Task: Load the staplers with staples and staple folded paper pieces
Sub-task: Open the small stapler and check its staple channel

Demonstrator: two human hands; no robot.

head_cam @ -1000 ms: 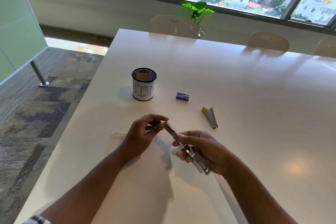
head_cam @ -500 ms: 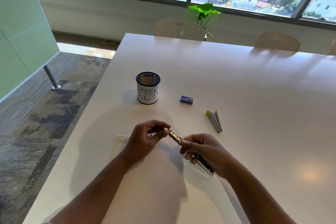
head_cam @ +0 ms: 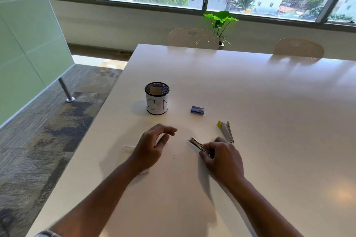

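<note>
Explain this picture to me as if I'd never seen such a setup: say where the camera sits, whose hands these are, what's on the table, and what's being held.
There is no machine here. A person wears a camera on the head, so you look down at their own two bare hands over a white table. The right hand grips a metal stapler. The left hand holds nothing, fingers loosely curled. On the table stand a mesh cup, a small blue box, probably staples, and a second stapler with yellow ends. A piece of paper lies partly under the left wrist.
</note>
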